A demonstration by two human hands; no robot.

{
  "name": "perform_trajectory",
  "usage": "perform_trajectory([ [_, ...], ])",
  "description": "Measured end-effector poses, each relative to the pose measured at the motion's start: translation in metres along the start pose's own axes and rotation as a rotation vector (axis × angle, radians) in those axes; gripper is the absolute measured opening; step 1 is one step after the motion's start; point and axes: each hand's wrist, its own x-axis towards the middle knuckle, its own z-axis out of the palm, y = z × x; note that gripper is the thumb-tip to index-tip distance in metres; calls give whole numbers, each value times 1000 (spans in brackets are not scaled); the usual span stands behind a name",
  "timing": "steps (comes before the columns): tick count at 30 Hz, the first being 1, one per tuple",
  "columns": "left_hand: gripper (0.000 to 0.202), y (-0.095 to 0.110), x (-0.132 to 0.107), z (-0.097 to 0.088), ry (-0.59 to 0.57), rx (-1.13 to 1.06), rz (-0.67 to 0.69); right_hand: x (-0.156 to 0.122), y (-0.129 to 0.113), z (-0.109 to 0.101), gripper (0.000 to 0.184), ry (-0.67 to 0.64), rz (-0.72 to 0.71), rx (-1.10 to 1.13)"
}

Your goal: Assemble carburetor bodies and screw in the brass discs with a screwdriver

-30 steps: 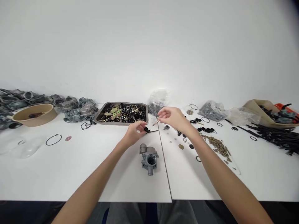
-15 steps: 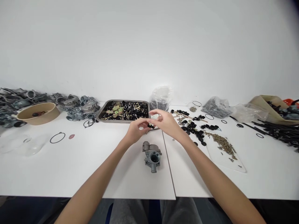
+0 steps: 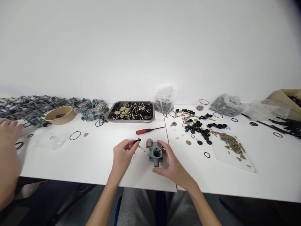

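Observation:
My left hand [image 3: 123, 155] pinches a small black-capped part with a brass-coloured stem [image 3: 141, 148]. The stem points right, toward a grey metal carburetor [image 3: 156, 153], and stays apart from it. Around the carburetor's right side, my right hand [image 3: 172, 164] has its fingers behind and its thumb in front. The carburetor stands on the white table with its round bore facing me. Just beyond it lies a screwdriver with a red and black handle [image 3: 141, 131].
A metal tray [image 3: 110, 119] of small parts stands at the back. Black caps [image 3: 196, 127] and brass screws [image 3: 227, 142] lie to the right. Carburetor bodies [image 3: 41, 105] are heaped at left, near a tan bowl [image 3: 70, 117]. Another person's hand [image 3: 9, 131] reaches in at far left.
My hands have come apart and nearer to me. The left keeps the black-capped part, while the right has gone to the carburetor. Another person's arm has appeared at left.

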Motion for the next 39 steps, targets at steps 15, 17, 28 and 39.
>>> perform_trajectory([
  [15, 33, -8, -20, 17, -31, 43, -150, 4, 7, 2, 83, 83, -73, 9],
  [17, 31, -6, -22, 16, 7, 95, -119, 5, 8, 1, 84, 96, -87, -5],
  [28, 29, 26, -36, 26, 54, 300, -136, 7, 14, 1, 88, 133, -143, -119],
  [39, 27, 18, -38, 14, -295, -233, -206, 5, 16, 0, 88, 130, -172, -148],
])
